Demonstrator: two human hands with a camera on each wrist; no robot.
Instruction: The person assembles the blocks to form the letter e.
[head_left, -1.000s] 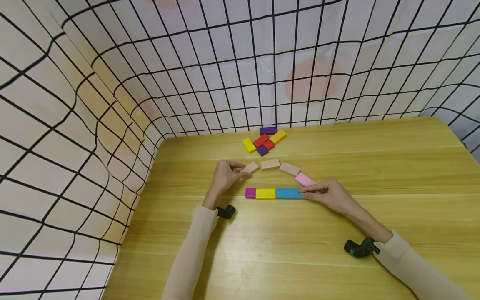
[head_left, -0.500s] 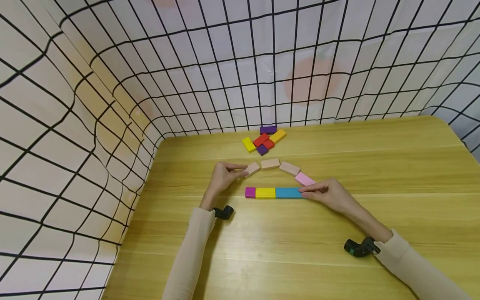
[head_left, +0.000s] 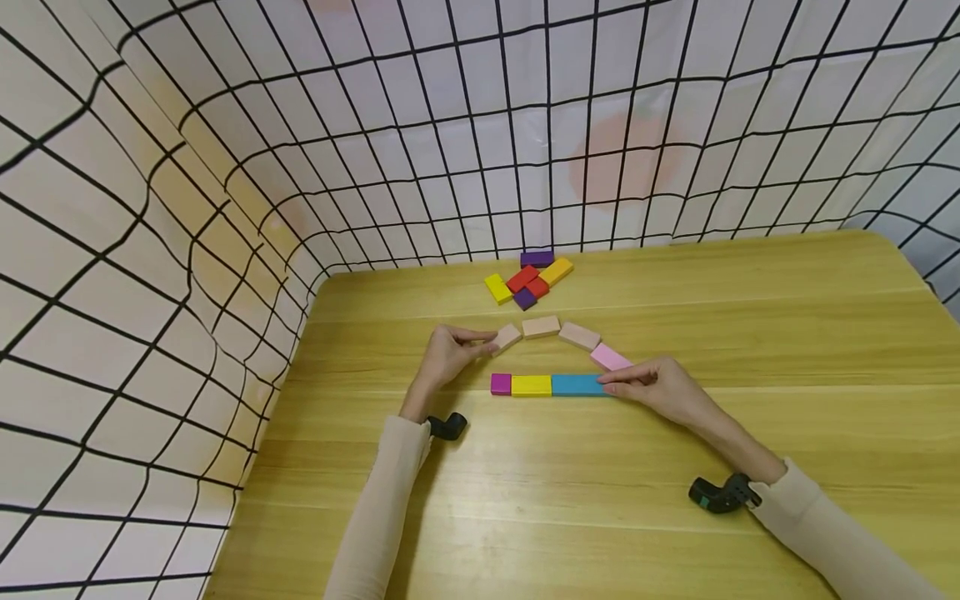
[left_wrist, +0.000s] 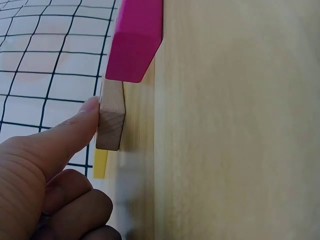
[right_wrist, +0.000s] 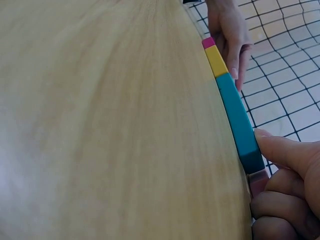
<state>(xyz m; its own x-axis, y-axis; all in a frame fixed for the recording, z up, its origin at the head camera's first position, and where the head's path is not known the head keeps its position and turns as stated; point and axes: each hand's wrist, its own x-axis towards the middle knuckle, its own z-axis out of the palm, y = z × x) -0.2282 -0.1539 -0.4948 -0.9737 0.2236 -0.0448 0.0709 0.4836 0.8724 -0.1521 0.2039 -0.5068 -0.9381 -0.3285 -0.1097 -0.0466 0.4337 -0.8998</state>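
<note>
Shifted slightly right over the past second, a plain wooden block (head_left: 507,337) lies pinched in the left hand (head_left: 447,354), as the right hand (head_left: 662,390) pinches the right end of a blue block (head_left: 574,385) on the bench (head_left: 525,500). A straight row with yellow block (head_left: 531,386) and magenta block (head_left: 501,384) looks done; the curve above, through two more plain blocks (head_left: 542,327) and a pink block (head_left: 610,357), appears unfinished at left. Loose coloured blocks (head_left: 522,278) lie beyond, apparently unused.
</note>
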